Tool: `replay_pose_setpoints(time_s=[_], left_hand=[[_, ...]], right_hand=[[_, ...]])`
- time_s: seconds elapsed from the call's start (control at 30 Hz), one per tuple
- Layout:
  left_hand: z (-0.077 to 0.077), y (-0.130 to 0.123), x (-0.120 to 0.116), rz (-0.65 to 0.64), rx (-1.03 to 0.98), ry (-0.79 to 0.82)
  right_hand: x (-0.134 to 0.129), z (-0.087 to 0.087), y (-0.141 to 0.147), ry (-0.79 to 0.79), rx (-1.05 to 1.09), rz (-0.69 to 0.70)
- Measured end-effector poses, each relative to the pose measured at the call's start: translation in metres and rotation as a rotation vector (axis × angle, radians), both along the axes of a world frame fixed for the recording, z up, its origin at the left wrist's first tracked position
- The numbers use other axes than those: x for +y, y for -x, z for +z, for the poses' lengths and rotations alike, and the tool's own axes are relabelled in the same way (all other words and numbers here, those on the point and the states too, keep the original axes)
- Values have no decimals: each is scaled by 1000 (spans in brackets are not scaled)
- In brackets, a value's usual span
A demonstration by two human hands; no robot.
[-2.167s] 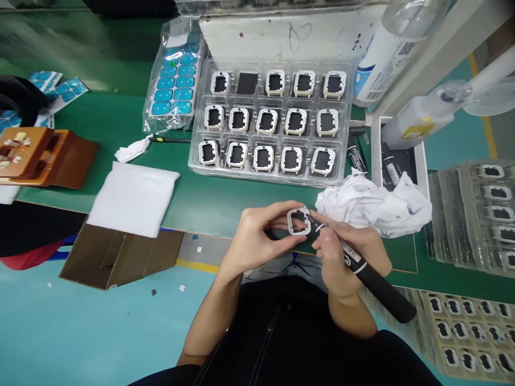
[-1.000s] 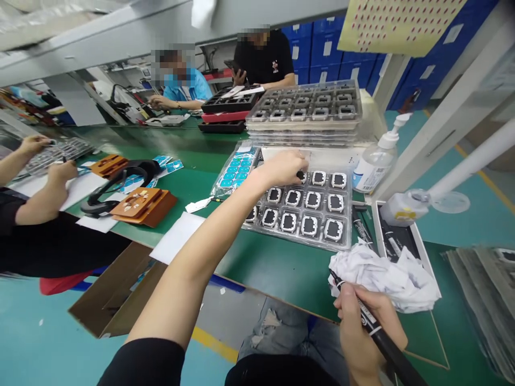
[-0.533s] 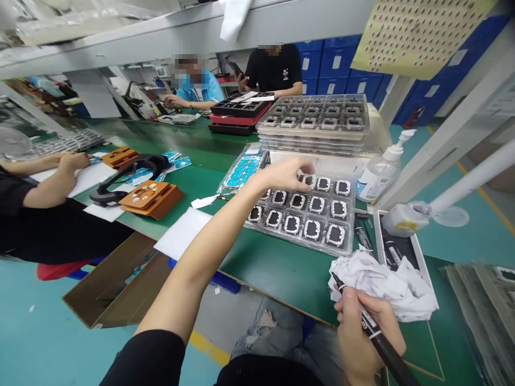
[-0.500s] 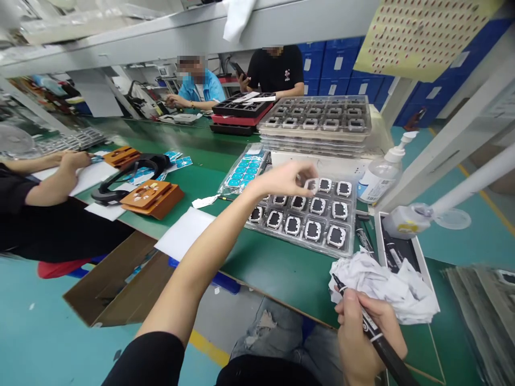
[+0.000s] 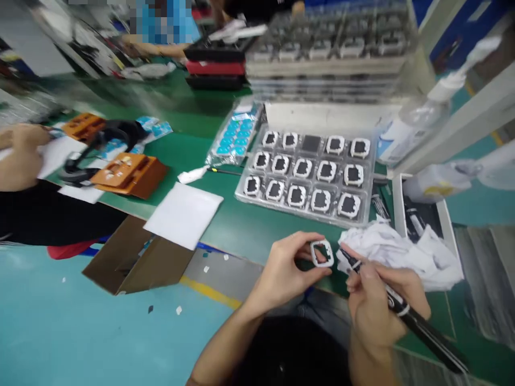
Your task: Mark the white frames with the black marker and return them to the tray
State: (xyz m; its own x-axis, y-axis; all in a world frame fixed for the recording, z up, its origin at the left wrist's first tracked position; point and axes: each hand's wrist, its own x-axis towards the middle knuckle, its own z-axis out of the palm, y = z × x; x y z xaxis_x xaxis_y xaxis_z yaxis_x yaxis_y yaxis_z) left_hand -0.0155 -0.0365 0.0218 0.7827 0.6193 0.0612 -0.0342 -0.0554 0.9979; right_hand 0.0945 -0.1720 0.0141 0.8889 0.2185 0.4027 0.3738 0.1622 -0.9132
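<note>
Left hand [image 5: 281, 271] pinches one white frame [image 5: 322, 253]; right hand [image 5: 376, 305] grips a black marker [image 5: 406, 316]; one tray [image 5: 306, 212] slot sits bare

Left hand [image 5: 284, 271] pinches a small white square frame [image 5: 322, 253], low middle | right hand [image 5: 376, 305] grips a black marker [image 5: 406, 313], tip just beside the frame | clear tray [image 5: 241, 195] of white frames above them | crumpled white paper [image 5: 402, 254] at right
</note>
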Motion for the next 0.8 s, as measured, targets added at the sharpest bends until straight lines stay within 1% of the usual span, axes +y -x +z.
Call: replay_pose_setpoints(time_s=[0.03, 0.1, 0.2, 0.3, 0.47, 0.8], left_hand=[[0, -1, 1, -5, 7, -22], [0, -3, 6, -16, 17, -71], [1, -2, 9, -30, 12, -132], [2, 1, 6, -26, 26, -203], [2, 2, 2, -21, 76, -341], [1, 2, -1, 6, 78, -416]], right_hand=[[0, 1, -1, -30, 16, 25], [1, 2, -1, -26, 18, 62], [3, 1, 1, 52, -45, 104], [3, 1, 3, 127, -97, 116], [3, 8, 4, 188, -146, 136], [4, 9, 2, 205, -200, 154]])
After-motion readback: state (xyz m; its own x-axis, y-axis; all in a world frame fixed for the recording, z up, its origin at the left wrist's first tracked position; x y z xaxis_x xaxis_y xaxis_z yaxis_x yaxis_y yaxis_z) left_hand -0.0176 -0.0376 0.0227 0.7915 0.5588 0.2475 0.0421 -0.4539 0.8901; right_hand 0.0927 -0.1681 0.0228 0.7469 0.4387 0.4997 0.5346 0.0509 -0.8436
